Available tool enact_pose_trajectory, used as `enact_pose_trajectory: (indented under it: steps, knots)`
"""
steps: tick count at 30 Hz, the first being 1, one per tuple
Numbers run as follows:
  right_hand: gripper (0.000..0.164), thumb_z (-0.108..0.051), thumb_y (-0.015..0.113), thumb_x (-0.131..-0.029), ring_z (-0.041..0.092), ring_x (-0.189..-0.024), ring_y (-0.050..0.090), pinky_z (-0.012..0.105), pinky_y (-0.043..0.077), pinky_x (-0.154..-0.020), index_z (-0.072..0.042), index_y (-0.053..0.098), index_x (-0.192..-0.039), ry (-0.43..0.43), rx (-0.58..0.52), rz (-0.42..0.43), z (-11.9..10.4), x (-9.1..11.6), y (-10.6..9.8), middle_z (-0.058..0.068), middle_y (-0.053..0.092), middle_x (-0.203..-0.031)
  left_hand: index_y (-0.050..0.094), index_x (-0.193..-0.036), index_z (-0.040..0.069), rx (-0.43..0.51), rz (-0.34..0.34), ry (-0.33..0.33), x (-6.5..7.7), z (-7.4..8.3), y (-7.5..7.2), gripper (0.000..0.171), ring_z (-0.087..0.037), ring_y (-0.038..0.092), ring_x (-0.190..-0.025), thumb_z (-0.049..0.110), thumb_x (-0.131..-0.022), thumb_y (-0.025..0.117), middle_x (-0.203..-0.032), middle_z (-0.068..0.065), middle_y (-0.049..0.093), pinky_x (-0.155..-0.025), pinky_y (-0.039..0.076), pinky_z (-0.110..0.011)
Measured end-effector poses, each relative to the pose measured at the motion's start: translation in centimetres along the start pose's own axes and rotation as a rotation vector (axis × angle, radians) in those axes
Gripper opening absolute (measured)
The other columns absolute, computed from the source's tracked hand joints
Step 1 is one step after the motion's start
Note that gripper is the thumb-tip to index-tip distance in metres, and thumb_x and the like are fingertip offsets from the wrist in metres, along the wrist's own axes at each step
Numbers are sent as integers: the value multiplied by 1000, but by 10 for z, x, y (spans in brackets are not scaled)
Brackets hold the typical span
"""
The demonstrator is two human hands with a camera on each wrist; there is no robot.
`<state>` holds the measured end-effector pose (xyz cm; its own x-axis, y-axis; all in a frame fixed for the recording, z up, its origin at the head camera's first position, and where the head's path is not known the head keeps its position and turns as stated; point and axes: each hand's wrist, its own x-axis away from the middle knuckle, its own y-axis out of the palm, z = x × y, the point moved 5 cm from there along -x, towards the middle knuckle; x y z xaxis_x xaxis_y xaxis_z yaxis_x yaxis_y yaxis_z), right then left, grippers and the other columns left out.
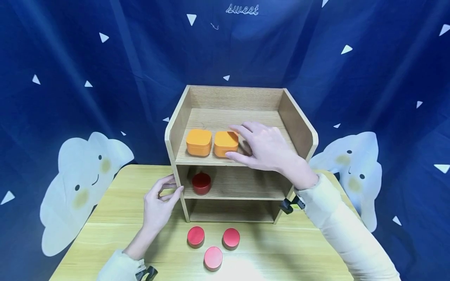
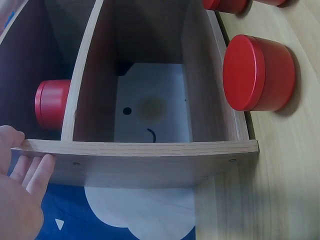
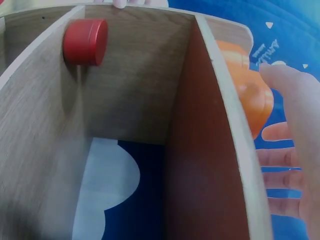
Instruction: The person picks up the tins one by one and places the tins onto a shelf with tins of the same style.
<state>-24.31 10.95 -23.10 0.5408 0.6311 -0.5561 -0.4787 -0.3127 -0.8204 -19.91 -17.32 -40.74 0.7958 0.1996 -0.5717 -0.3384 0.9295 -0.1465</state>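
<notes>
My right hand (image 1: 265,146) is at the top board of a wooden shelf unit (image 1: 233,97), holding an orange rounded-square tin (image 1: 226,144) by its right end, thumb at the front and fingers behind. Left of it, a small gap away, stands a second orange tin (image 1: 199,142). My left hand (image 1: 159,201) pinches the front edge of the unit's left side panel (image 2: 115,165), thumb inside and fingers outside. In the left wrist view those fingers (image 2: 37,175) lie flat against the outer face.
A red round tin (image 1: 201,183) stands at the left of the middle board. Before the unit, three more lie on the table (image 1: 116,203): a left tin (image 1: 195,237), a right tin (image 1: 231,239) and a front tin (image 1: 213,258). A blue curtain (image 1: 147,58) hangs behind.
</notes>
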Motion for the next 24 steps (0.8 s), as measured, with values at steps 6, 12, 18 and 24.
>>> enact_pose_trajectory:
  steps: [6, 12, 18, 24]
  knots:
    - [73, -68, 63, -92, 27, -95, 73, 40, 57, -55, -13, 66, -140, -66, 30, 109, -2, 13, -15, 8, 74, -116, 72, -120, -4, 0, 3, -4, 0, 0, 0, 39, 8, 70, -90, -13, -83, 80, -103, -24, 76, -72, 66, -16]
    - [78, -75, 47, -98, 29, -101, 72, 42, 62, -63, -12, 68, -137, -80, 55, 202, -9, 32, -22, 7, 75, -118, 71, -121, -4, -10, -4, -11, 0, -2, 0, 41, 8, 69, -91, -12, -83, 81, -104, -24, 76, -72, 66, -16]
    - [78, -75, 43, -100, 29, -101, 70, 42, 61, -60, -10, 69, -135, -85, 59, 263, -16, 52, -27, 8, 74, -114, 70, -123, -3, -15, -16, -13, 0, -2, 0, 40, 10, 68, -93, -10, -85, 81, -106, -25, 76, -73, 65, -12]
    - [68, -66, 55, -99, 27, -90, 72, 39, 61, -59, -7, 74, -126, -146, 45, 395, -26, 67, -33, 8, 77, -105, 70, -123, -3, -16, -16, -14, -1, -2, -1, 41, 9, 68, -93, -9, -84, 81, -106, -25, 76, -73, 65, -13]
